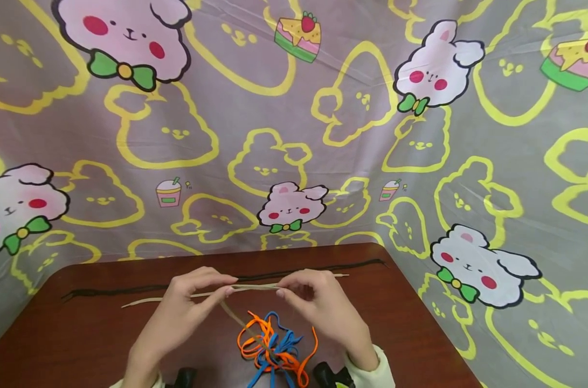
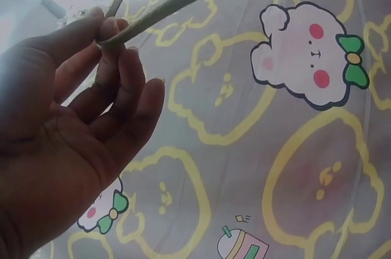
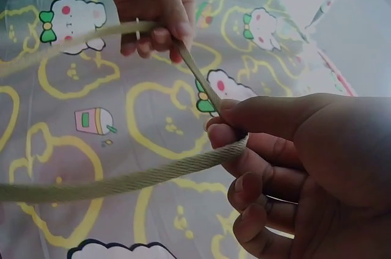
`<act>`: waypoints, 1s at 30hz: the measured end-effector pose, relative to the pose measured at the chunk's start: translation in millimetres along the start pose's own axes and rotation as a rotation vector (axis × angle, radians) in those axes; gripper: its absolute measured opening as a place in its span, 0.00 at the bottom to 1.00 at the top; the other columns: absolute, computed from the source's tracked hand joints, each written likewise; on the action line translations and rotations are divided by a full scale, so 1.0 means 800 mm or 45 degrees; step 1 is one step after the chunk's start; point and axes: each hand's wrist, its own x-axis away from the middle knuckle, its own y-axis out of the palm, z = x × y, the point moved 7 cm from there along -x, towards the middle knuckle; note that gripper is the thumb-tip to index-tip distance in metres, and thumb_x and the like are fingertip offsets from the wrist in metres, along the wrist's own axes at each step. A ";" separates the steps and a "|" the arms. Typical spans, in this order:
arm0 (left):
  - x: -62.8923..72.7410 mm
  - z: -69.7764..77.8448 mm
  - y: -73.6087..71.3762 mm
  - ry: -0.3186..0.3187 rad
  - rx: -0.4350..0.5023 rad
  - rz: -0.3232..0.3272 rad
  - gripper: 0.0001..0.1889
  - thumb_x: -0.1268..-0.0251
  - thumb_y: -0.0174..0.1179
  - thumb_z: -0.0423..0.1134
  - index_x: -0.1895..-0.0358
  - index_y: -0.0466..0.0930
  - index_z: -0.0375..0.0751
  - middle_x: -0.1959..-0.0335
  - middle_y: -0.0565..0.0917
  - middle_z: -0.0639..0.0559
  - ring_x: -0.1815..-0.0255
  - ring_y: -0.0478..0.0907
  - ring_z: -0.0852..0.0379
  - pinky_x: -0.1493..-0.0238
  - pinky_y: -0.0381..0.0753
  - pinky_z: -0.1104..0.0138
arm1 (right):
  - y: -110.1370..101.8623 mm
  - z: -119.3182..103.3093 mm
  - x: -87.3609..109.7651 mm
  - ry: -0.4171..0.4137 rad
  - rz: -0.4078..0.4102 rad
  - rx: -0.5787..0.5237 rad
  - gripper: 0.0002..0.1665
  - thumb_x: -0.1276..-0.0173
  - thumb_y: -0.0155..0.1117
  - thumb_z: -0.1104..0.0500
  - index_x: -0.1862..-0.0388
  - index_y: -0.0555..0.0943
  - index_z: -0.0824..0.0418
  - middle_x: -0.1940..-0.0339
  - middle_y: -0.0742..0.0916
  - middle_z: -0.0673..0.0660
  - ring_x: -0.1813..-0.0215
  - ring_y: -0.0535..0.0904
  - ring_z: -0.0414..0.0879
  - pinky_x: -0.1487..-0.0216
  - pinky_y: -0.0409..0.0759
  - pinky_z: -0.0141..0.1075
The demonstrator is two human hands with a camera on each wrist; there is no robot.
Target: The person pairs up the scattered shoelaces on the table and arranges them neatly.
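A beige shoelace (image 1: 255, 287) is stretched between the two hands above the table. My left hand (image 1: 182, 307) pinches it between thumb and fingertips, the other fingers loosely curled. My right hand (image 1: 327, 310) pinches it a short way to the right. In the right wrist view, the lace (image 3: 153, 178) bends around the right fingertips and a length runs off to the left. One strand drops from near the left hand toward a tangle of orange laces (image 1: 247, 345) and blue laces (image 1: 284, 342). Beige lace ends show beyond both hands; whether they belong to the held lace I cannot tell.
A black shoelace (image 1: 114, 291) lies stretched across the back of the brown table (image 1: 70, 334). A patterned cloth (image 1: 255, 108) with rabbit faces hangs behind and at the right. Dark devices (image 1: 325, 372) sit near the wrists at the front edge.
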 end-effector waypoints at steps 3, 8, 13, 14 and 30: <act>0.000 0.003 -0.004 0.035 -0.018 0.034 0.13 0.39 0.71 0.30 0.55 0.90 0.53 0.64 0.86 0.61 0.61 0.81 0.65 0.58 0.77 0.76 | -0.007 0.000 0.002 -0.043 0.032 -0.001 0.02 0.31 0.72 0.55 0.62 0.89 0.48 0.72 0.84 0.40 0.73 0.72 0.34 0.72 0.73 0.29; 0.001 0.008 -0.009 0.072 -0.029 0.051 0.15 0.42 0.73 0.29 0.56 0.90 0.54 0.65 0.85 0.64 0.64 0.78 0.66 0.59 0.74 0.76 | -0.021 -0.001 0.006 -0.079 0.069 0.011 0.03 0.33 0.73 0.56 0.61 0.90 0.47 0.72 0.82 0.38 0.72 0.70 0.35 0.72 0.70 0.29; 0.004 0.010 -0.018 0.072 -0.037 0.059 0.15 0.40 0.72 0.29 0.55 0.89 0.54 0.65 0.85 0.60 0.64 0.78 0.66 0.62 0.74 0.75 | -0.035 0.002 0.011 -0.060 0.114 0.030 0.05 0.33 0.73 0.58 0.59 0.91 0.49 0.72 0.83 0.40 0.73 0.70 0.36 0.72 0.70 0.29; 0.005 0.010 -0.020 0.071 -0.043 0.064 0.15 0.40 0.71 0.29 0.55 0.89 0.54 0.65 0.85 0.59 0.64 0.78 0.66 0.62 0.74 0.76 | -0.037 0.002 0.011 -0.053 0.122 0.035 0.06 0.33 0.73 0.58 0.59 0.91 0.50 0.72 0.84 0.40 0.73 0.70 0.36 0.73 0.70 0.29; 0.016 -0.001 -0.051 0.175 -0.021 0.204 0.20 0.43 0.63 0.14 0.56 0.89 0.41 0.62 0.86 0.58 0.63 0.80 0.66 0.61 0.78 0.80 | -0.058 0.014 0.016 -0.020 0.166 0.156 0.08 0.33 0.73 0.59 0.56 0.90 0.49 0.63 0.89 0.43 0.66 0.77 0.35 0.66 0.78 0.34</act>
